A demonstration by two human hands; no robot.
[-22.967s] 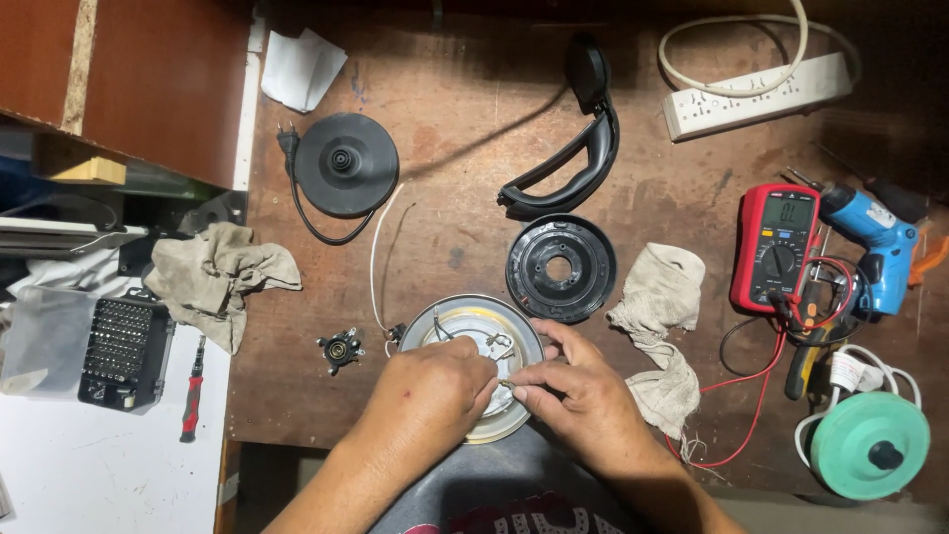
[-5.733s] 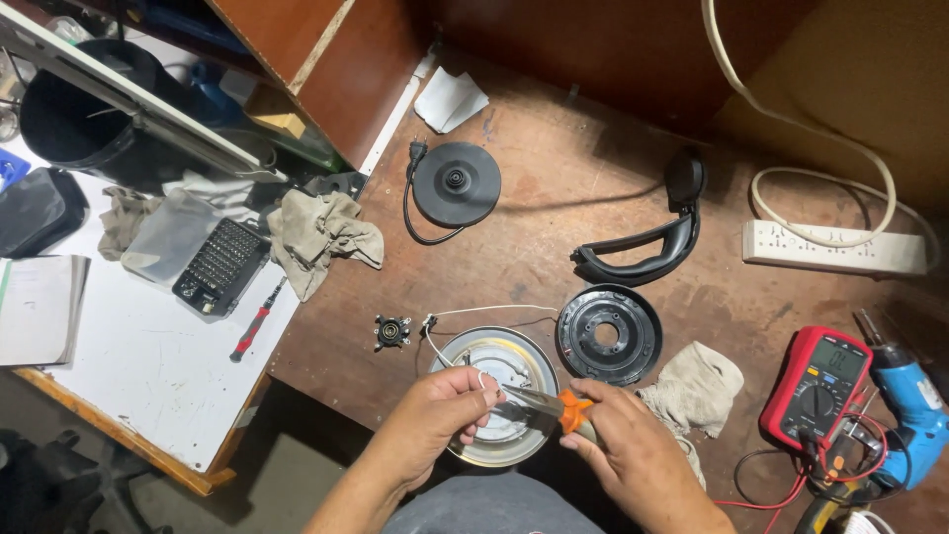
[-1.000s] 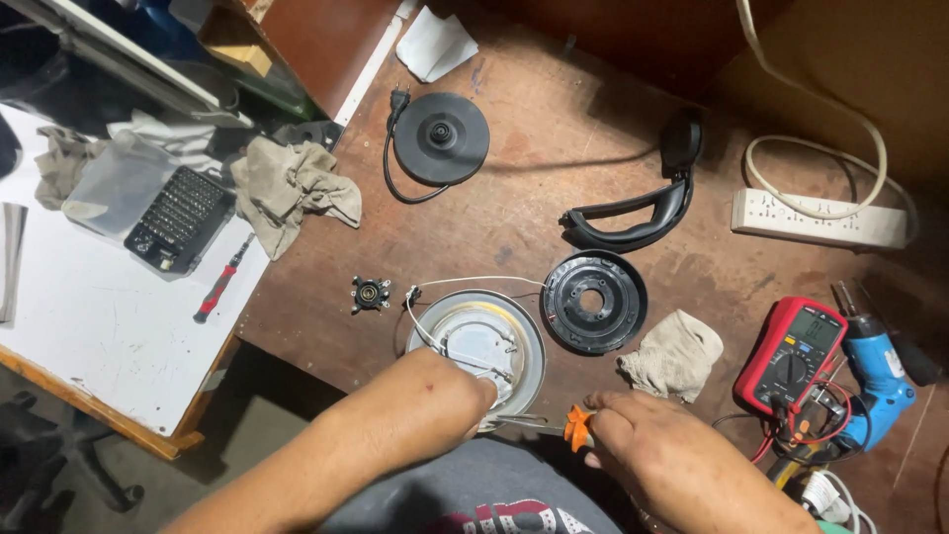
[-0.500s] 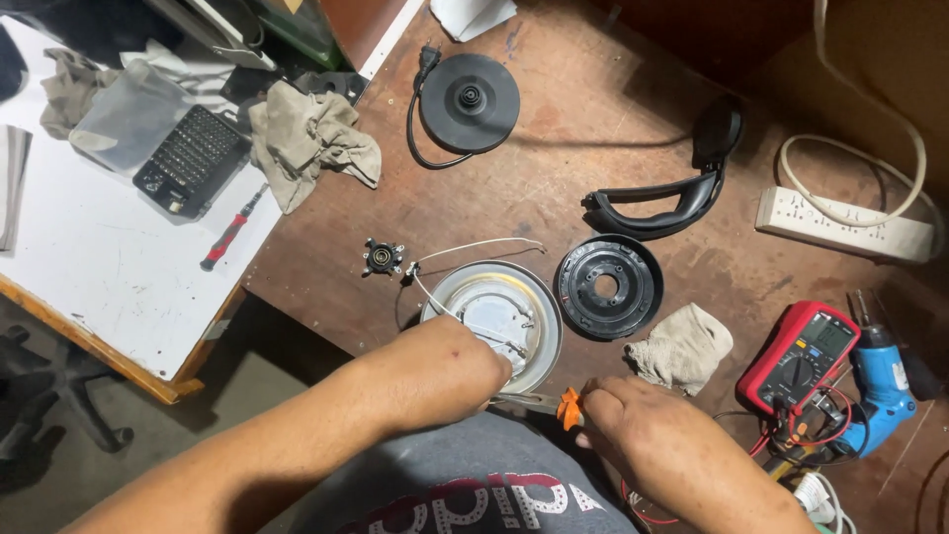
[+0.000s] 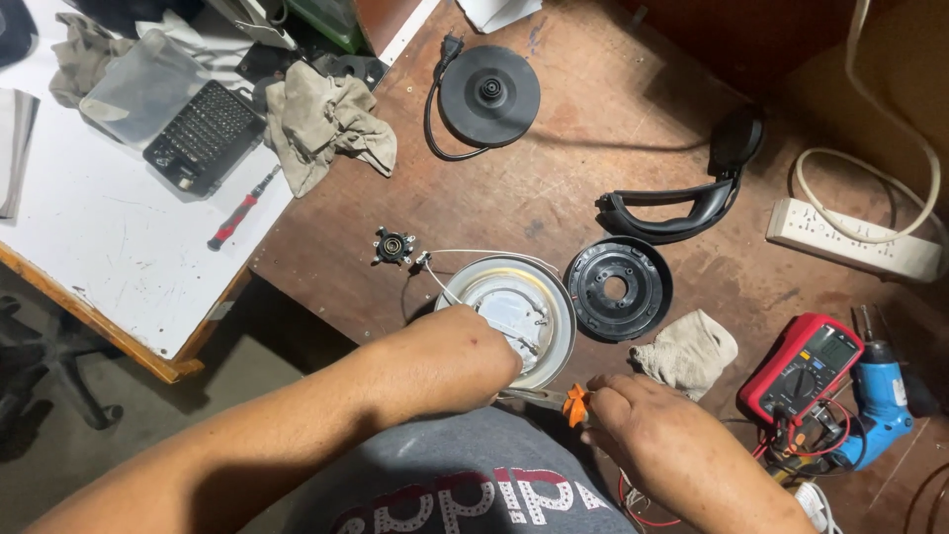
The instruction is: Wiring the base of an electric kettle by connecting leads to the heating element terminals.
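The left hand point(image 5: 450, 356) lies closed over the near edge of the round metal heating plate point(image 5: 509, 316), which sits on the brown tabletop point(image 5: 554, 198) just in front of the person. The right hand point(image 5: 633, 420) keeps a closed grip on a tool with an orange handle point(image 5: 575, 403), its metal tip pointing toward the left hand. A black ring part point(image 5: 619, 289) lies just beside the plate, and a rag point(image 5: 687, 351) is near the right hand.

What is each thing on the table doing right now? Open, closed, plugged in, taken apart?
Round metal plate: taken apart, wires loose, left hand on it.
Orange-handled tool: held by right hand.
Black base: cord unplugged.
Black ring: detached.
Black handle: detached.
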